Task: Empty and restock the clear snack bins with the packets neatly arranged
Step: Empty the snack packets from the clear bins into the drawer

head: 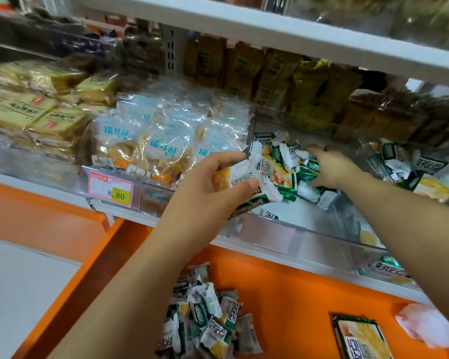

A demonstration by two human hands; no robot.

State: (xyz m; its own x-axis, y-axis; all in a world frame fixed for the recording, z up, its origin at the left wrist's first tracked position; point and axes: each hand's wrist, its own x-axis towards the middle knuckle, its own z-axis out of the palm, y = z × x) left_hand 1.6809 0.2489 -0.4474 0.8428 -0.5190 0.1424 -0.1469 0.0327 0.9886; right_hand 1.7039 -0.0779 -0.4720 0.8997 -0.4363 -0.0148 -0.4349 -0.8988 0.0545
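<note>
While left grip (208,190) holds packets (246,177), right grip (331,169) lies inside the bin (322,235).

The price tag (110,189) reads 8.80; green-and-white packets (215,335) bear 好吃点.

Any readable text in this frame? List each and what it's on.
"8.80": price tag; its small print is blurred.
"好吃点": green-and-white packets.
"猫耳酥": clear bags, in blue print.
Yellow packs: print too blurred to read.
</note>
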